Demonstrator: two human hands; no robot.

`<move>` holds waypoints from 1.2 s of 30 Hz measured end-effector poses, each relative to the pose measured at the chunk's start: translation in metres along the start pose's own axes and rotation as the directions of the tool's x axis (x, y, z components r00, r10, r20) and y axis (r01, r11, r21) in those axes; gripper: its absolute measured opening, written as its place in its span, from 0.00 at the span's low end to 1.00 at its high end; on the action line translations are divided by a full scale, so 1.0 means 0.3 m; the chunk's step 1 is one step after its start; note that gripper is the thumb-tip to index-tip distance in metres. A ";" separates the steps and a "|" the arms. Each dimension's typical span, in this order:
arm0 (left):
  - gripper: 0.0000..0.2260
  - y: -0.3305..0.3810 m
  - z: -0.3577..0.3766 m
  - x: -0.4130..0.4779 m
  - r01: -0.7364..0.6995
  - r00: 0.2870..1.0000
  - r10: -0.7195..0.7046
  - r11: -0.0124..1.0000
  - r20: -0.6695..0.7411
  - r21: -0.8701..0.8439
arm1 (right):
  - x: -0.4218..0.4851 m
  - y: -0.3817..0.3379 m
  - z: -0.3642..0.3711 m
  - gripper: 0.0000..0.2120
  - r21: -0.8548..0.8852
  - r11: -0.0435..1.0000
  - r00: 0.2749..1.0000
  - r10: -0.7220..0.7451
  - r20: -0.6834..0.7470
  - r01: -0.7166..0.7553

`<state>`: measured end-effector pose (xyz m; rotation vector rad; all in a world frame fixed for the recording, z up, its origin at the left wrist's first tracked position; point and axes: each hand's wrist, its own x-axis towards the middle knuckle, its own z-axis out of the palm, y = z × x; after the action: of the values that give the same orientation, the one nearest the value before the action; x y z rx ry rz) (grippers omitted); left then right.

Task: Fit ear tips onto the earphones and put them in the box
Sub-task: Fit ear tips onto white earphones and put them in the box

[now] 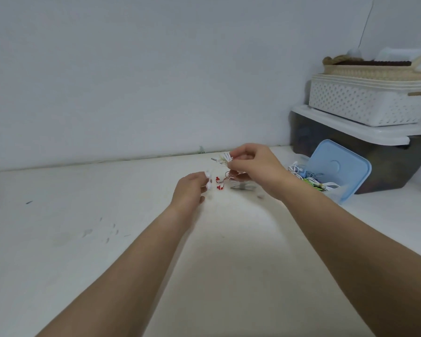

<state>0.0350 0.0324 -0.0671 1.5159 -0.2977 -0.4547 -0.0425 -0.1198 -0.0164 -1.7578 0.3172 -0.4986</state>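
My right hand (253,164) pinches a coiled bundle of white earphone cable (225,158) above the table, its plug sticking out to the left. My left hand (192,188) holds the white earbuds (209,182) of that set between its fingertips. Red earphones (219,183) with their reddish cable lie on the table between my hands, partly hidden under the right hand. A grey bundled pair (242,186) lies just beside them. The clear box (326,188) at the right holds several coiled earphones, with its blue lid (338,169) leaning against it.
A dark storage bin with a white lid (365,135) stands at the back right, carrying a white perforated basket (365,103) and a woven basket (374,66). The white wall runs close behind the table (83,239).
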 end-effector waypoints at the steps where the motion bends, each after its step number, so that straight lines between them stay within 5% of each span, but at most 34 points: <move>1: 0.08 0.012 -0.001 -0.010 0.069 0.997 -0.064 0.988 0.040 -0.139 | -0.003 -0.011 0.015 0.07 -0.004 1.000 1.000 -0.006 0.025 0.007; 5: 0.22 0.041 -0.053 -0.046 0.285 0.953 -0.170 0.787 0.251 -0.547 | -0.013 -0.033 0.085 0.07 -0.033 0.999 0.997 -0.027 0.067 0.030; 9: 0.12 0.053 -0.144 -0.074 0.318 0.947 -0.215 0.742 0.239 -0.591 | -0.015 -0.011 0.149 0.08 -0.071 0.997 0.998 -0.001 0.057 0.005; 21: 0.08 -0.042 -0.424 -0.091 0.042 0.999 -0.040 0.992 0.023 -0.119 | -0.068 0.132 0.374 0.12 -0.409 0.912 0.976 0.112 0.189 -0.025; 24: 0.08 -0.050 -0.428 -0.101 0.016 1.000 -0.016 1.000 0.020 -0.022 | -0.085 0.144 0.409 0.15 -0.550 0.818 0.980 -0.081 0.180 0.169; 27: 0.09 -0.058 -0.415 -0.103 -0.018 1.000 0.017 0.999 0.012 0.033 | -0.092 0.131 0.436 0.11 -0.417 0.854 0.945 -0.229 0.235 0.311; 36: 0.08 -0.061 -0.405 -0.114 -0.088 0.996 0.085 0.978 0.027 0.187 | -0.083 0.142 0.455 0.07 -0.338 0.912 0.961 -0.163 0.223 0.233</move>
<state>0.0589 0.1560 -0.0875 1.6765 -0.4296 -0.3800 0.0050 -0.0025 -0.0871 -2.1959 0.0954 -0.4303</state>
